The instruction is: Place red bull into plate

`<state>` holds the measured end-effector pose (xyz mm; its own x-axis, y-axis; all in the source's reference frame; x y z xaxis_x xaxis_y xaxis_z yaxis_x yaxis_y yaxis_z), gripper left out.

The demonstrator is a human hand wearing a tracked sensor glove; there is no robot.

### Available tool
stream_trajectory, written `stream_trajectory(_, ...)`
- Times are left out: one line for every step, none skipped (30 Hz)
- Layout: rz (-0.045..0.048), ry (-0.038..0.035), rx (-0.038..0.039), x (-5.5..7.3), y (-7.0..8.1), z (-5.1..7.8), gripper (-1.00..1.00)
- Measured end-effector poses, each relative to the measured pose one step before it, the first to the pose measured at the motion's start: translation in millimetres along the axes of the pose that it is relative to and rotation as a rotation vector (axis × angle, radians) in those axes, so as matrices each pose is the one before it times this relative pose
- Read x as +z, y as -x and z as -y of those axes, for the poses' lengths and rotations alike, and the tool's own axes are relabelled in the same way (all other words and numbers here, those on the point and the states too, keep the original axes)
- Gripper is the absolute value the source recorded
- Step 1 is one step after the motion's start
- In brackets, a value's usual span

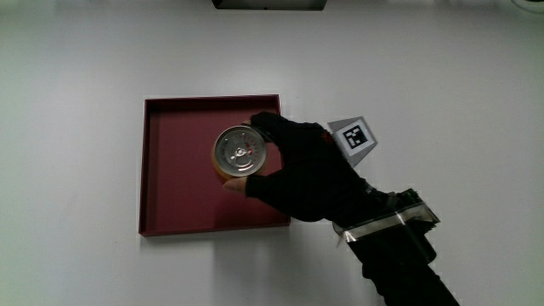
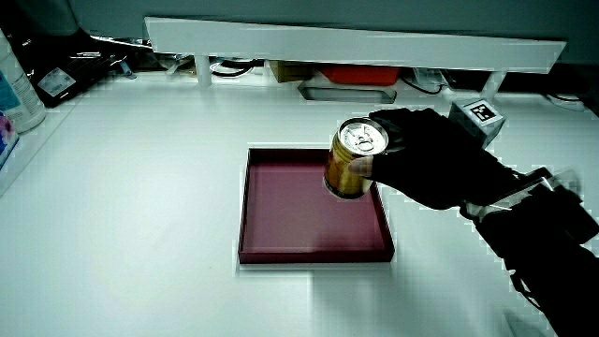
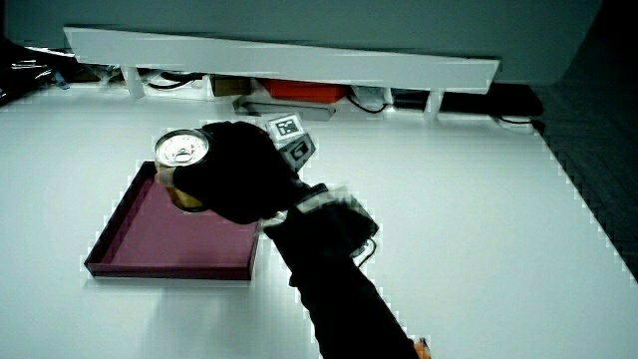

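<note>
Gold can (image 1: 240, 151), silver top, upright in hand (image 1: 308, 174) over plate (image 1: 174, 183).

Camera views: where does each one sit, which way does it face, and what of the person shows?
Main view: above the table, looking straight down on the plate, the can and the hand gripping it; forearm shows too.
Side view: looks forward and down across the table at the low partition; hand holds the can over the plate.
Side view: same direction from another angle; hand and forearm fill the foreground.
Shared: all three show the plate, the can and the cube.
</note>
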<state>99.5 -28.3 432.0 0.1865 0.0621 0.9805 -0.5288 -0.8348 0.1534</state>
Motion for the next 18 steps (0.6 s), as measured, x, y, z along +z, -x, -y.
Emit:
stream_trajectory(0.01083, 0.00379, -0.00748, -3.61, -0.09, -1.40, 0.00)
stream_trajectory(-0.00441, 0.00555, -0.01453, -3.86, 0.40, -1.30, 0.00)
stream_trajectory(-0.00164, 0.00258, 0.01058, -3.51, -3.81, -2.32, 0.00)
stream_trajectory(-0.01850, -0.00073, 0.01987, -3.94, -2.17, -2.08, 0.00)
stream_trajectory(-0.00393, 0.00575, -0.00806, -3.64, -2.13, -1.60, 0.00)
stream_trajectory(0.00631, 0.00815, -0.02111, -3.62, -1.80, -1.31, 0.00)
stream_trajectory(0.01567, 0.00060, 0.00297, -2.97, -3.46, -1.80, 0.00)
stream_trajectory(-0.00249, 0.00430, 0.00608, -3.22, -1.92, -1.39, 0.00)
stream_trajectory(-0.00742, 0.00740, -0.03096, -3.13, -1.87, -0.70, 0.00)
stream_trajectory(0.01279, 0.00525, -0.01100, -2.66, -3.23, -1.54, 0.00)
stream_trajectory(-0.00842, 0.00692, -0.00240, -2.84, -2.64, -1.36, 0.00)
stream_trajectory(-0.00319, 0.00267, 0.00412, -2.51, -2.86, -1.20, 0.00)
stream_trajectory(0.02396, 0.00118, -0.02252, -2.03, -3.87, -0.36, 0.00)
stream_trajectory(-0.00354, 0.00220, -0.01323, -2.47, -3.43, -0.36, 0.00)
stream_trajectory(-0.00743, 0.00263, -0.00387, -2.27, -2.81, -0.70, 0.00)
stream_trajectory(-0.00538, 0.00342, -0.01668, -2.49, -3.39, -0.69, 0.00)
stream_trajectory(0.00925, 0.00152, 0.00587, -2.32, -3.63, -1.31, 0.00)
stream_trajectory(-0.01449, 0.00681, -0.00635, -2.36, -1.94, -0.59, 0.00)
